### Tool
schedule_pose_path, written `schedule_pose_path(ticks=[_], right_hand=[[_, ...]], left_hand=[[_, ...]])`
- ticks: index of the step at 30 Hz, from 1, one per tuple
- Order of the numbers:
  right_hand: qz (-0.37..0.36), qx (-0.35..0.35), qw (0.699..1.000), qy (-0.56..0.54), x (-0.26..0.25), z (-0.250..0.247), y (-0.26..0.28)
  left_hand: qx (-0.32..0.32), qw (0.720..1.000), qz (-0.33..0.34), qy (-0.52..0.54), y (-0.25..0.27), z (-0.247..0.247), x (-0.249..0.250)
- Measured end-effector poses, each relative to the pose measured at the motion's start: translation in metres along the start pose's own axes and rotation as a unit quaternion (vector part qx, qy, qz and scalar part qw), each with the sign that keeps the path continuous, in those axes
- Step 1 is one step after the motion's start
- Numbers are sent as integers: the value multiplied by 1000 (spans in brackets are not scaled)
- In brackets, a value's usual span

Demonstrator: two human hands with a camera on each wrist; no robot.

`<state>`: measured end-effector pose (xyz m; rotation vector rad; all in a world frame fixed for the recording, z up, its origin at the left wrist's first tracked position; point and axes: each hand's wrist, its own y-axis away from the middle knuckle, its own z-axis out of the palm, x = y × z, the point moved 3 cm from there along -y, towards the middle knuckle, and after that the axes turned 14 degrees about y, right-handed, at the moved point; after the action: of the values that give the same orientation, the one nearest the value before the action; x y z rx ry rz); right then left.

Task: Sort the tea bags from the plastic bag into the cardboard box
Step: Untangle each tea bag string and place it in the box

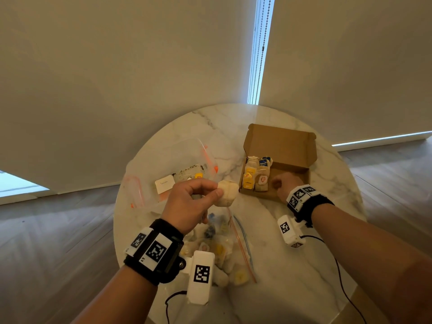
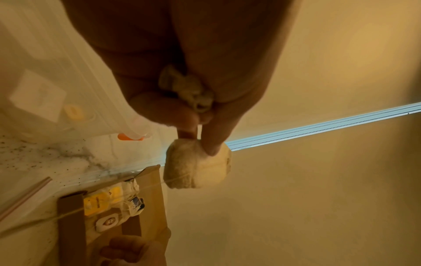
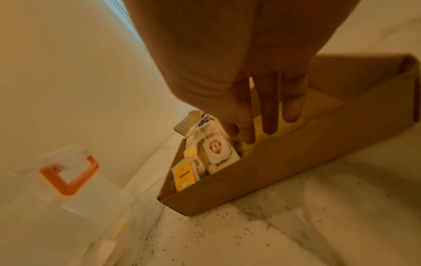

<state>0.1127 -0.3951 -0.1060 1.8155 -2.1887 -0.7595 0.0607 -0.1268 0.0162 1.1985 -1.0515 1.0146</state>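
risk first: left hand (image 1: 187,202) pinches a pale tea bag (image 1: 228,192) by its top between thumb and fingertips (image 2: 210,144), so its trailing string could snag on the near wall of the cardboard box (image 1: 289,146) below. right hand (image 1: 284,184) rests straight fingers (image 3: 270,108) inside, beside the sorted bags; open floor lies right of them. plastic bag (image 1: 224,249) sits under the left wrist.
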Motion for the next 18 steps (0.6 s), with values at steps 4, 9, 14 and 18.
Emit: schedule_pose_path(ticks=[4, 9, 14, 18], right_hand=[[-39, 80, 995, -33, -7, -23, 20], [-240, 131, 913, -302, -57, -65, 93], [-306, 118, 885, -330, -87, -64, 129], [-301, 124, 893, -312, -95, -63, 133]], left_hand=[[10, 1000, -3, 23, 4, 1, 0], [17, 998, -7, 54, 8, 9, 4], [22, 997, -8, 68, 17, 11, 6], [-7, 1000, 13, 3, 24, 5, 10]])
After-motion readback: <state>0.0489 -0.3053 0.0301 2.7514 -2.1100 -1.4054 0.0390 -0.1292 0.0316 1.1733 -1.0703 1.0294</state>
